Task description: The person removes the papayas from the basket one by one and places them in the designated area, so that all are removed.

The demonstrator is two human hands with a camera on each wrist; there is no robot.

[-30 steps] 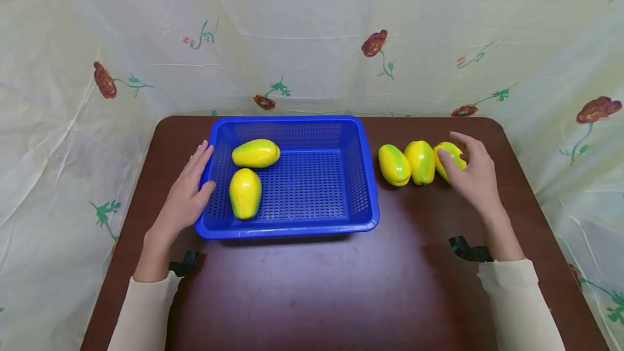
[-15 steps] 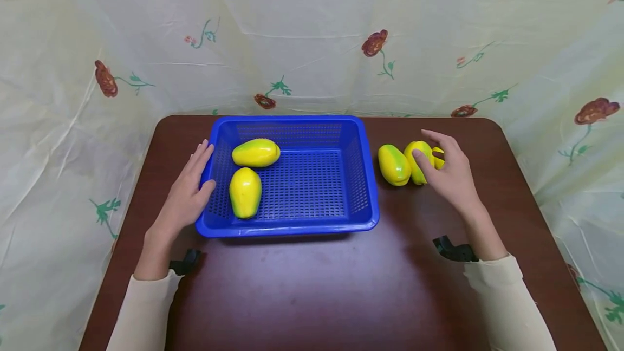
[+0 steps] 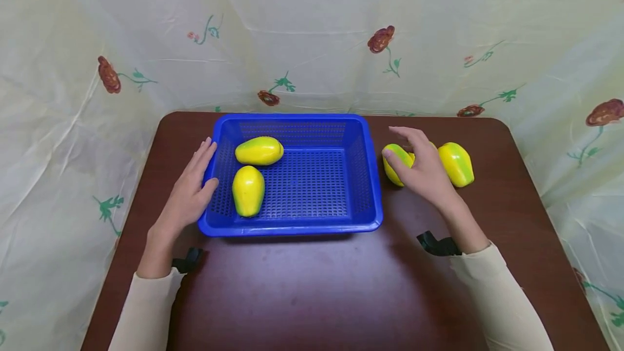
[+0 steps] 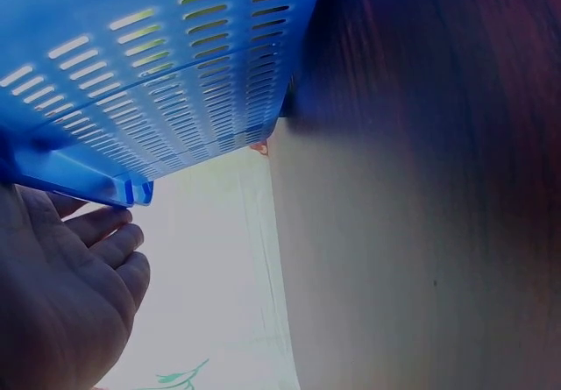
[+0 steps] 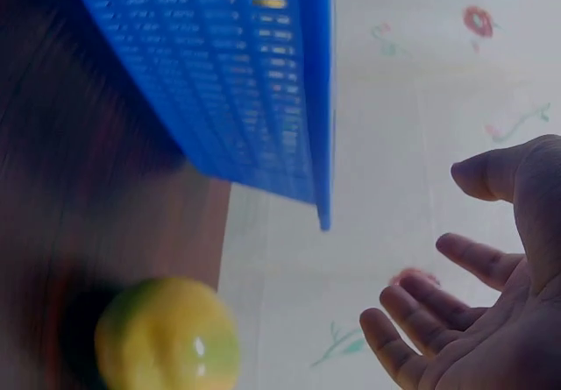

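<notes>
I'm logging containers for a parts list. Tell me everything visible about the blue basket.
The blue basket is a rectangular tray that looks like plastic, with slotted walls, a perforated floor and a rolled rim. It sits flat on the brown table, toward the back. Two yellow-green papayas lie at its left end. The left hand rests against its left wall.

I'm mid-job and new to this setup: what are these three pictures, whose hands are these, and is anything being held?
There is no machine here: a person works with two bare hands. The wide picture comes from a camera on the head, looking down at a brown table. The other two come from cameras on each wrist, close and blurry.

A blue basket holds two yellow-green fruits. More lie to its right: one is clear, and the right hand hovers over the others with fingers spread, gripping nothing as far as the pictures show. The left hand rests flat against the basket's left wall, holding nothing.
</notes>
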